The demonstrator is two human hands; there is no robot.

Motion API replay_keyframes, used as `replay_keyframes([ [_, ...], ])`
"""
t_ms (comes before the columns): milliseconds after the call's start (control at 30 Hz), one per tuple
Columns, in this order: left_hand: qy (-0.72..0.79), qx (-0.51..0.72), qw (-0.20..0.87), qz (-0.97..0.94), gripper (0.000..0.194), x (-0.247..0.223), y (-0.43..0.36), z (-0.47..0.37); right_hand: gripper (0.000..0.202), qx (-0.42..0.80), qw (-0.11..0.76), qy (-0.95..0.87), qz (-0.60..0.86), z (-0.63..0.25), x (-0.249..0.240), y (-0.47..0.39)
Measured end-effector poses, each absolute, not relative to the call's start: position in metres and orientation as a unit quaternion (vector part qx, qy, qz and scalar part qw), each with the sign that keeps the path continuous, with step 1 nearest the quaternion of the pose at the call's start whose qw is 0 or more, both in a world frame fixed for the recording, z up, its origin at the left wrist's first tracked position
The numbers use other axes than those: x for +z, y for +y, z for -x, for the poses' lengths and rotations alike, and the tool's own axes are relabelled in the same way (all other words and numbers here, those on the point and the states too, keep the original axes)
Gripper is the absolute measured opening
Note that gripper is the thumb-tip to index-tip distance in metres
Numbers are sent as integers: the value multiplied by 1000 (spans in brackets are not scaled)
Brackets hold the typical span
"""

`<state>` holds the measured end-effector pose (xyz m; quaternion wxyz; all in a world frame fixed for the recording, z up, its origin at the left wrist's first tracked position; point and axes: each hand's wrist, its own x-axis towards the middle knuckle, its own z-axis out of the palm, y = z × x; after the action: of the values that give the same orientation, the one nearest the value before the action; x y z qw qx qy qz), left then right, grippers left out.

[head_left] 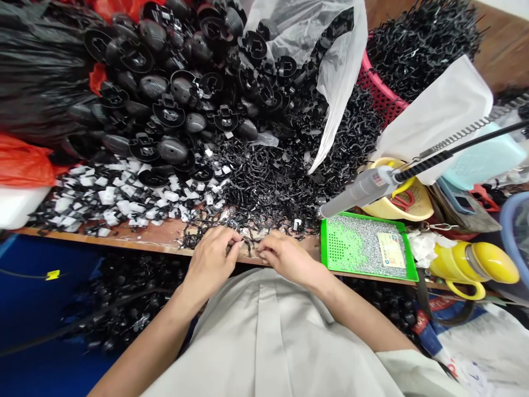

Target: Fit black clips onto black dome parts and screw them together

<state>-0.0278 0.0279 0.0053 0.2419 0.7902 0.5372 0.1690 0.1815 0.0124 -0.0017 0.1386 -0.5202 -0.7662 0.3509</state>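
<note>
At the front edge of the bench, my left hand (214, 255) is curled, with thumb and forefinger close together; anything between them is too small to name. A short way to its right, my right hand (288, 258) has its fingers drawn together in a pinch, and what they hold cannot be made out. Thin black curved plastic pieces (273, 190) lie in a heap just beyond both hands, some reaching the bench edge. Small white-and-black parts (124, 201) are spread to the left. Behind them rise dark rounded housings (173, 149) in a large pile.
A green tray (325, 248) of small metal pieces stands right, below a hanging grey power screwdriver (359, 193). Beside it are a yellow bottle (475, 262) and a yellow basket (417, 204). A pink basket (382, 99) stands behind; a blue bin (33, 320) sits below left.
</note>
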Motion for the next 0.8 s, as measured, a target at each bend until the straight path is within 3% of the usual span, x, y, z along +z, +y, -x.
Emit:
replay_keyframes([
  [333, 666, 284, 207, -658, 16, 0, 33, 66, 16, 254, -66, -831, 491, -164, 7, 26],
  [500, 632, 346, 247, -648, 17, -3, 36, 52, 21, 230, -85, -843, 479, -161, 15, 22],
  [600, 566, 332, 282, -700, 14, -1, 37, 21, 18, 237, -28, -835, 496, -174, 21, 17],
  [800, 469, 245, 263, -807, 14, 9, 49, -53, 13, 282, 251, -697, 610, -229, 15, -12],
])
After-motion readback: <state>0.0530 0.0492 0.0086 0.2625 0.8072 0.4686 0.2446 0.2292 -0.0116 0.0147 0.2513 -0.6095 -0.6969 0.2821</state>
